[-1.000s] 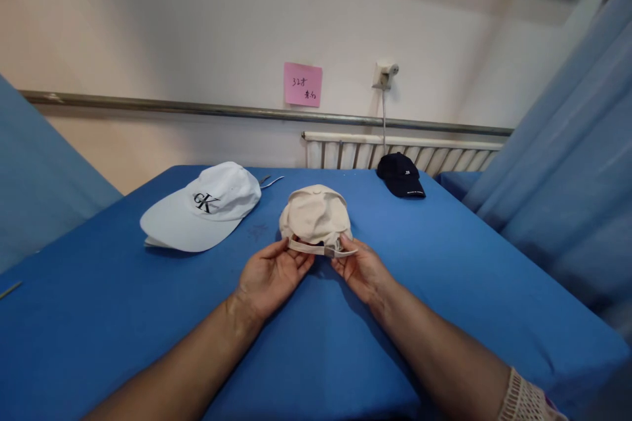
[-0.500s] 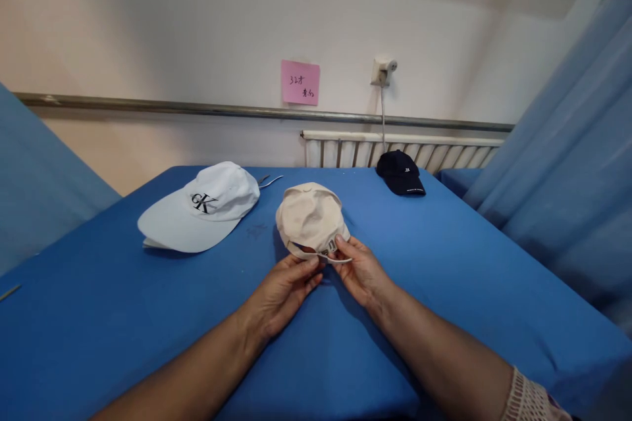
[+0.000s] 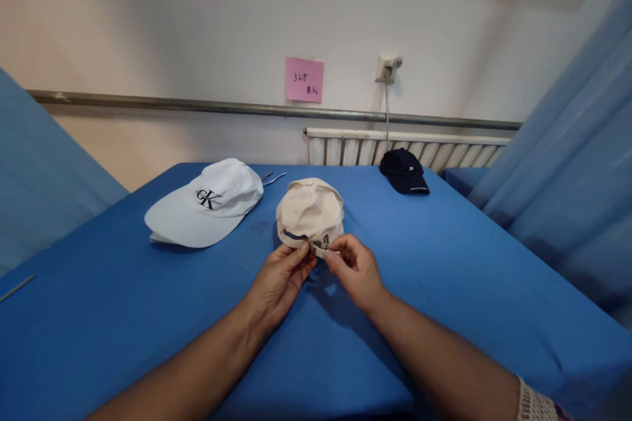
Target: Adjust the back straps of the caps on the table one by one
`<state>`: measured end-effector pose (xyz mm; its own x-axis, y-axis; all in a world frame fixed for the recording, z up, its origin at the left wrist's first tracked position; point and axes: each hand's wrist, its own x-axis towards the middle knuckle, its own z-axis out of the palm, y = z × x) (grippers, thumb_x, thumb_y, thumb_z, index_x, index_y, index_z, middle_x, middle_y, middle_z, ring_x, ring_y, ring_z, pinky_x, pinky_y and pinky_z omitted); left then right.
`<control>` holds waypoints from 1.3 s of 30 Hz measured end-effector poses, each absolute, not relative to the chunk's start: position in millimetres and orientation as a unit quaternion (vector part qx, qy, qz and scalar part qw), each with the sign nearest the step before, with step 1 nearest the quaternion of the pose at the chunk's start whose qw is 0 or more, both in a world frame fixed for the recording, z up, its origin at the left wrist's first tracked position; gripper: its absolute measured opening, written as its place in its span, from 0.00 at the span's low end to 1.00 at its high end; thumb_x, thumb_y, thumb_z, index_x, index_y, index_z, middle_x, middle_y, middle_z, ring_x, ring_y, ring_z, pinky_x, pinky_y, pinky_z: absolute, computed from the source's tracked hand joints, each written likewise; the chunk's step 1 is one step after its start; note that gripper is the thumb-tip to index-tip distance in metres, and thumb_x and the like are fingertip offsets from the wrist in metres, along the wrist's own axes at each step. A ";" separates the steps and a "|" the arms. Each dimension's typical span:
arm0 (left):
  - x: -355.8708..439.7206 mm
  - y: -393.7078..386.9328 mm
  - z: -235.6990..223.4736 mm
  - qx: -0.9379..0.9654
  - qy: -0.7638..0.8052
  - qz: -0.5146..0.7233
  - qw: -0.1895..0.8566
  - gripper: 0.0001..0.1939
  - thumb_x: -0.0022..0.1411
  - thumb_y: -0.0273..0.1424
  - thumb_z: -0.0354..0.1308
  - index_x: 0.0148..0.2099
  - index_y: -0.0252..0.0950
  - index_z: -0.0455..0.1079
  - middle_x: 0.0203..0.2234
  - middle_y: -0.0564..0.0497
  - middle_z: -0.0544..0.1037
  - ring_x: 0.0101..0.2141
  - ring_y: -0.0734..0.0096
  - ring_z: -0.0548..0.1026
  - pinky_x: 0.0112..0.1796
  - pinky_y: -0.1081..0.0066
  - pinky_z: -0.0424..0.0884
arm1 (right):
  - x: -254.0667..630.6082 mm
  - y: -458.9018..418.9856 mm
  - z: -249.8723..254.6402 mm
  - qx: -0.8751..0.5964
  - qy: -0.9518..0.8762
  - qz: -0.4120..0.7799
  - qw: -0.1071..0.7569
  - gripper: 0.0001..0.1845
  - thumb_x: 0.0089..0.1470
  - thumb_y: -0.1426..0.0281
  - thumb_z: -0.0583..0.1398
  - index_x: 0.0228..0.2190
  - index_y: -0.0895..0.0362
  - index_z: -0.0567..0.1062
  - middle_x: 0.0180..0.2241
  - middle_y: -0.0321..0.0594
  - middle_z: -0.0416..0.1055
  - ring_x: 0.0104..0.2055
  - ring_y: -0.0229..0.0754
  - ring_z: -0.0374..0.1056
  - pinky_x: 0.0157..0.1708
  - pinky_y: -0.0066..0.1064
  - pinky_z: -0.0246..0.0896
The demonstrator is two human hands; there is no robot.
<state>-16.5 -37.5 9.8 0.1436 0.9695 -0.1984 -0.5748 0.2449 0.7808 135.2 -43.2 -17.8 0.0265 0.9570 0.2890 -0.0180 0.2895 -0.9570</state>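
A beige cap [image 3: 310, 210] sits at the middle of the blue-covered table, its back opening and strap facing me. My left hand [image 3: 285, 276] pinches the strap below the opening, thumb on top and fingers underneath. The fingers of my right hand [image 3: 356, 270] are closed on the free end of the cap strap [image 3: 320, 252], just right of the dark buckle [image 3: 323, 241]. Dark blue shows through the gap above the strap. The cap's brim is hidden from me.
White caps with a black monogram [image 3: 210, 200] lie stacked at the left. A black cap [image 3: 405, 171] rests at the far right corner of the blue table [image 3: 444, 289]. Behind are a radiator [image 3: 355, 148], a rail and a pink note [image 3: 304, 79]. Blue curtains [image 3: 567, 164] hang on both sides.
My right hand has shifted from the cap's edge by the buckle to a pinch on the strap end. My left hand keeps its hold. The view has tilted slightly.
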 end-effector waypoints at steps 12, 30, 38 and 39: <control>-7.2 -40.0 2.2 0.313 0.345 0.534 0.706 0.17 0.45 0.23 0.74 0.40 0.30 0.78 0.35 0.47 0.82 0.37 0.71 0.78 0.43 0.75 0.74 | 132.5 -40.9 -23.0 -0.415 -0.603 0.341 0.589 0.05 0.55 0.66 0.61 0.30 0.55 0.75 0.31 0.37 0.76 0.34 0.41 0.71 0.37 0.32 0.65; -7.5 -42.4 7.5 0.322 0.359 0.551 0.681 0.16 0.49 0.24 0.72 0.42 0.32 0.77 0.36 0.48 0.81 0.35 0.73 0.79 0.38 0.76 0.76 | 126.7 -40.7 -24.9 -0.386 -0.508 0.453 0.623 0.09 0.57 0.62 0.60 0.31 0.55 0.69 0.26 0.34 0.75 0.29 0.39 0.72 0.34 0.32 0.66; -10.3 -40.9 9.9 0.317 0.359 0.541 0.692 0.16 0.49 0.26 0.72 0.41 0.30 0.77 0.33 0.47 0.81 0.31 0.74 0.78 0.34 0.78 0.75 | 121.7 -44.3 -14.6 -0.369 -0.461 0.491 0.640 0.14 0.57 0.56 0.59 0.32 0.53 0.65 0.25 0.32 0.75 0.25 0.38 0.73 0.31 0.31 0.67; -11.0 -40.9 9.7 0.315 0.359 0.539 0.694 0.15 0.49 0.26 0.72 0.41 0.30 0.77 0.34 0.47 0.82 0.31 0.73 0.78 0.35 0.77 0.75 | 121.8 -44.3 -13.2 -0.365 -0.460 0.495 0.641 0.15 0.57 0.55 0.60 0.32 0.53 0.65 0.24 0.32 0.75 0.25 0.39 0.73 0.30 0.31 0.67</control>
